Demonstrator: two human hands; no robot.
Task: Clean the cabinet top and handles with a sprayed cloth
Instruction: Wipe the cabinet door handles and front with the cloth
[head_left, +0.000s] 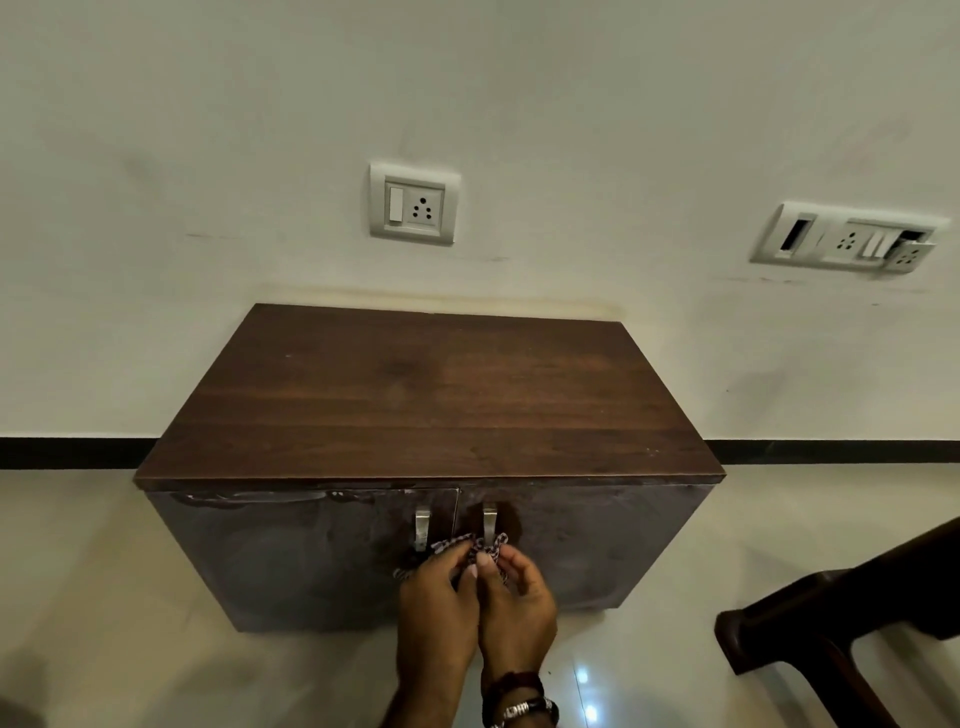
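Item: cloth. Checked weave, bunched at the foot of the right-hand handle on the cabinet front. I judge it light, limp and easily crumpled; it holds no shape of its own, so I would take it in a fingertip pinch and fold it around the bar rather than palm it flat.

Item: handles. Two metal pulls, side by side at the meeting of the doors; the left-hand handle stands bare. Likely rigid and smooth, so the cloth should slide along them under a light squeeze.

Item: cabinet top. Dark wood-grain slab, set against the wall.

Item: left hand. Reaches forward and down, fingers curled, pinching the cloth at its near edge.

Item: right hand. Just beside the left, touching it; thumb and fingers pinch the cloth below the handle. A watch and band sit on that wrist.

Surroundings: wall socket above; dark furniture piece to the right, on the floor.
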